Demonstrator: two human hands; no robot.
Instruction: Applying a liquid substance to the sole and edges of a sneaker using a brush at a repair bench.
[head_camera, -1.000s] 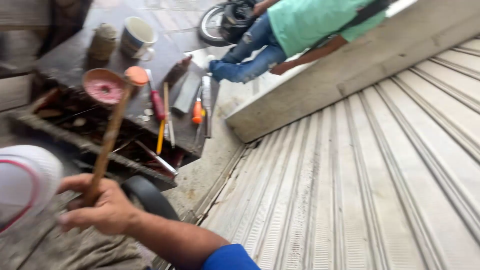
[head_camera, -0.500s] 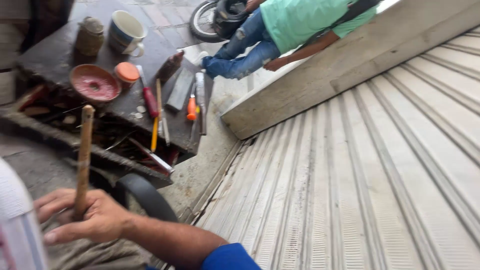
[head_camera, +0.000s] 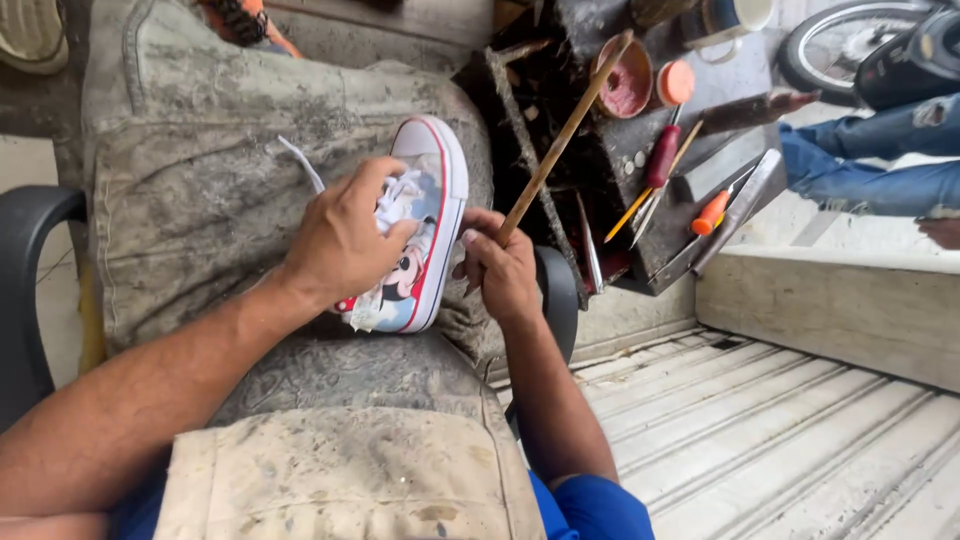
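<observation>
Grimy canvas apron (head_camera: 250, 200) covers our lap, and it is on this cloth that we work, seated in a black plastic chair (head_camera: 25, 290) beside a ribbed metal shutter (head_camera: 800, 440) lying flat on the ground. Our left hand (head_camera: 345, 235) is clamped over the top of a small child's sneaker (head_camera: 425, 235), white with red trim and a cartoon print, which lies on its side on the apron with its white rubber toe pointing away from us. Our right hand (head_camera: 500, 270) sits just beside the sole of the shoe, its grip closed around a long wooden stick (head_camera: 560, 140) that slants up and away to the right. Beyond the stick stands a dark, cluttered toolbox surface (head_camera: 600, 210) carrying a reddish bowl (head_camera: 625, 85), a small orange lid (head_camera: 677, 82), a red-handled screwdriver (head_camera: 660, 155) and an orange-handled tool (head_camera: 712, 212). Farther right another person's legs in blue jeans (head_camera: 870, 170) stretch across, next to a motorcycle wheel (head_camera: 840, 45).
</observation>
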